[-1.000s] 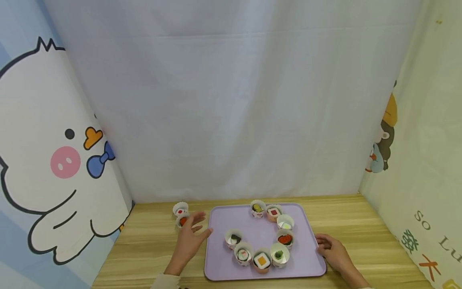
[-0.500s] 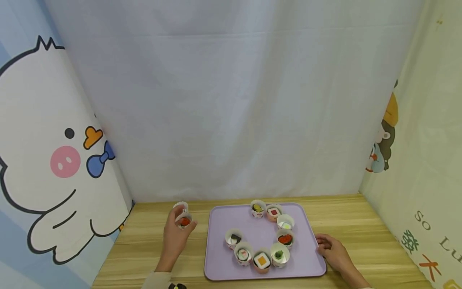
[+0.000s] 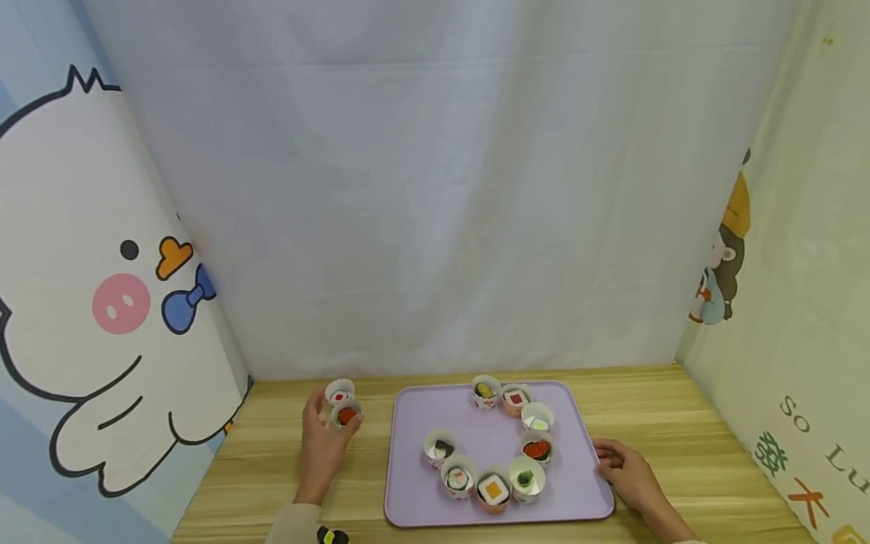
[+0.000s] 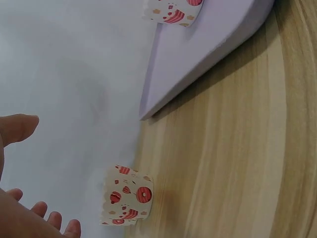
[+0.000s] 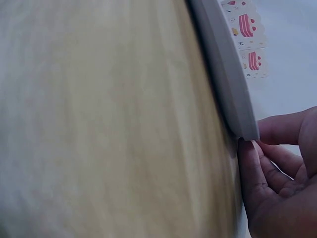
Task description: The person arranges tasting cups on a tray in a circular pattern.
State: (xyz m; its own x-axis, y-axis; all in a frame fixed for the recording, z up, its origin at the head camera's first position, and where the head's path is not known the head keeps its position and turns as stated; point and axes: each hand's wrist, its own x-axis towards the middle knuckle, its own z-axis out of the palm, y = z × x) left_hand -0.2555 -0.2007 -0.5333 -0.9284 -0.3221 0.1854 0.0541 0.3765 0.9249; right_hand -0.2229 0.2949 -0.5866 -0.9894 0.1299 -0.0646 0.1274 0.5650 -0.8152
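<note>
My left hand point(image 3: 322, 442) reaches around a paper cup point(image 3: 347, 417) with red roe-like sushi in it, left of the tray. Thumb and fingers are spread to either side of that cup. In the left wrist view the thumb point(image 4: 19, 128) stands well apart from the fingers, and a cup with a red printed pattern point(image 4: 130, 196) is just beyond them. Behind the roe cup is another white paper cup point(image 3: 338, 393) with a red-and-white piece. At the lilac tray's point(image 3: 431, 404) right edge, my right hand point(image 3: 628, 477) pinches the rim point(image 5: 247, 114).
Several paper cups with sushi pieces stand on the tray in a curve, among them an orange-topped one point(image 3: 493, 491) and a green-topped one point(image 3: 526, 480). The wooden table point(image 3: 272, 453) meets a pale curtain point(image 3: 435, 227) at the back, with printed curtains at both sides.
My left hand has moved left, away from the tray's edge, and come down around the roe cup. The right hand stays on the tray's rim, and the cups on the tray have not moved.
</note>
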